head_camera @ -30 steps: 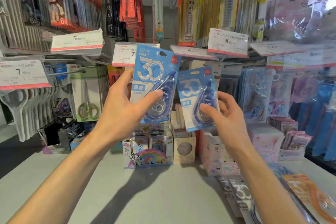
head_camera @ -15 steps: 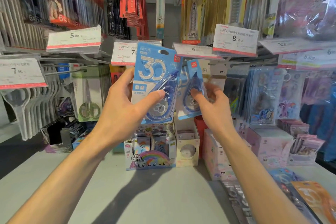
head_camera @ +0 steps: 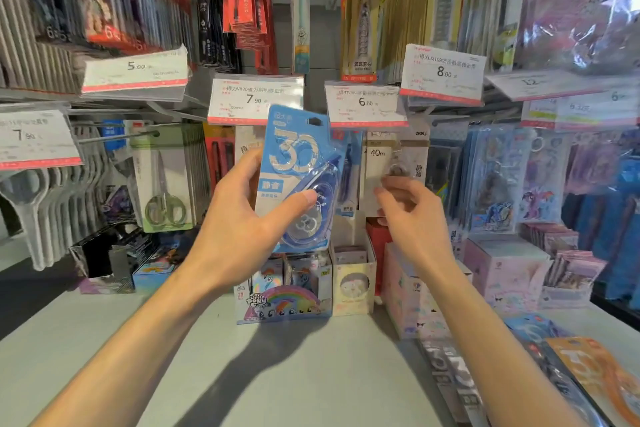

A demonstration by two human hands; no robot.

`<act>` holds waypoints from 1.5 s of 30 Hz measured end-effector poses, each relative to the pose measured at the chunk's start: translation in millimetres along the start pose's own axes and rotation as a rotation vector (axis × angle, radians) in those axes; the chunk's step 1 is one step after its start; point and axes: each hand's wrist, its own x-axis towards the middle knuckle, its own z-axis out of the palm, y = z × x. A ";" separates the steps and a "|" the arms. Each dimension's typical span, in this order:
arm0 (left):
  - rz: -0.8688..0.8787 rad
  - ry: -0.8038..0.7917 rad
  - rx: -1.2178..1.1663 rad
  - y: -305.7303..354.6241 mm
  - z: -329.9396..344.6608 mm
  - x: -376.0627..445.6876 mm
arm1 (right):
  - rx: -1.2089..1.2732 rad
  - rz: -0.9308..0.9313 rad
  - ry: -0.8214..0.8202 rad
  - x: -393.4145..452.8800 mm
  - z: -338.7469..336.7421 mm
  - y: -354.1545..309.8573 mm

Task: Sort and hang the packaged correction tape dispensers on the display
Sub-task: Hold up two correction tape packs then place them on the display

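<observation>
My left hand grips a blue correction tape pack printed with a large "30", thumb pressed on the clear blister, held upright just under the 7.90 price tag. A second blue pack hangs nearly edge-on under the 6.00 price tag, just right of the held one. My right hand hovers beside that hanging pack with loosely curled fingers and nothing in it. Behind its fingertips hangs a white "40m" pack.
Grey, blue and orange tape packs lie on the grey shelf top at lower right. Small display boxes stand at the back. Scissors packs hang at left, sticker packs at right.
My right hand carried the second blue pack up and back to the hook under the 6.00 tag, let go of it and drew away slightly. My left hand kept its pack almost still.
</observation>
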 end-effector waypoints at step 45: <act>0.009 -0.010 -0.226 44.2 28.9 36.9 | 0.432 0.007 -0.130 -12.2 -11.4 -29.2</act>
